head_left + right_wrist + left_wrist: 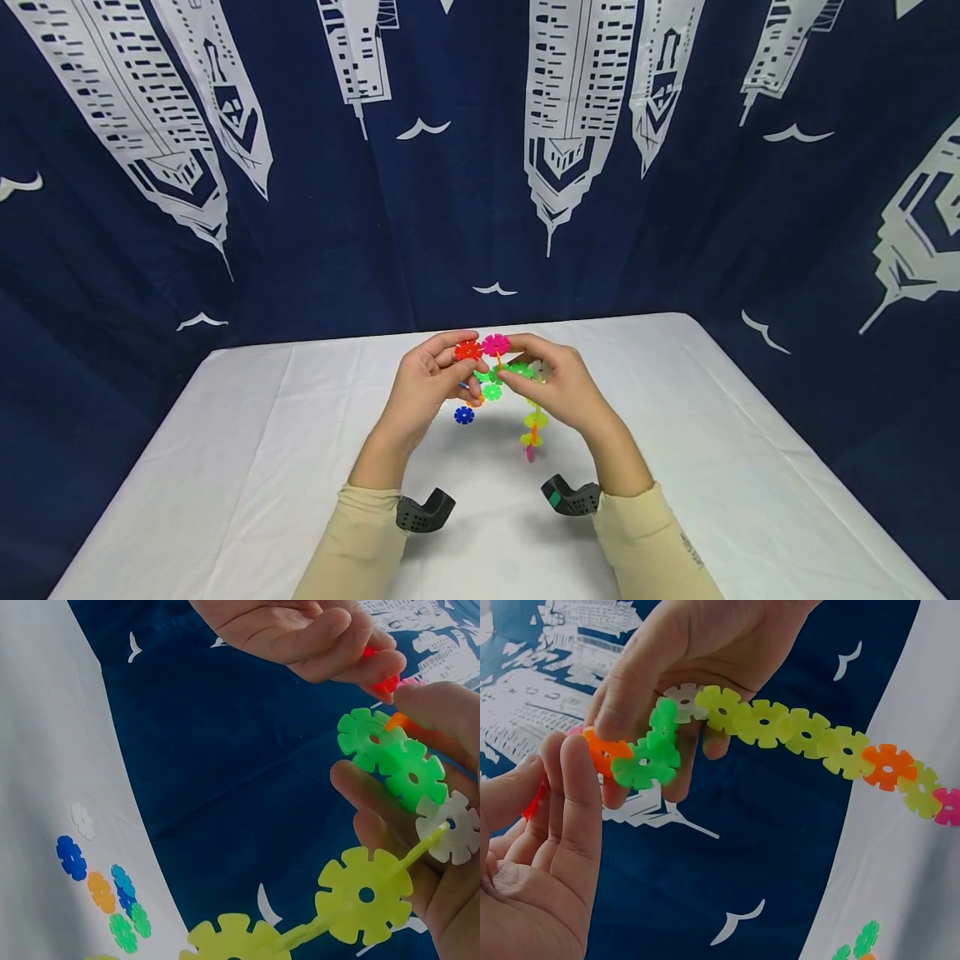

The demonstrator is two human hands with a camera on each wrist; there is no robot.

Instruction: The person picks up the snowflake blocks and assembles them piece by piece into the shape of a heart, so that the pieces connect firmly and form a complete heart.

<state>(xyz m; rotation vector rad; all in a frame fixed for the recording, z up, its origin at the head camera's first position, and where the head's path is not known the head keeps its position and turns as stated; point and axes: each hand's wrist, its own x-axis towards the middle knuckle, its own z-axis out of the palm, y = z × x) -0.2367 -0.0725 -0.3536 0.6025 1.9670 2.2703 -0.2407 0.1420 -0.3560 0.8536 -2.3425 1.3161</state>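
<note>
Navy cloth (450, 217), printed with white towers and birds, hangs at twelve o'clock beyond a white-covered table (300, 467). Two hands meet in the air above it. At nine o'clock, the left hand (427, 375) pinches a red disc (468, 350) between thumb and fingers; at three o'clock, the right hand (558, 379) grips one end of a chain of notched discs (536, 420), with thumb and forefinger at its pink end disc (496, 345) and the orange disc (498, 361) next to it. Red and pink seem to touch at their rims, though whether slot has met slot I cannot tell. The chain's tail hangs toward five o'clock.

The step in hand looks like joining red to pink. For that, I would turn the red disc square across the pink one, line up a slot of each and push straight in, gripping close to the joint so that the neighbouring link does not twist loose.

Counted, the chain has twelve discs: five yellow, two green, two orange, two pink, one white. The red one is single. Loose on the table, about six o'clock from the hands, lie seven: three blue discs (71, 858), two green discs (123, 933), one orange piece (101, 892) and one white piece (82, 820).
</note>
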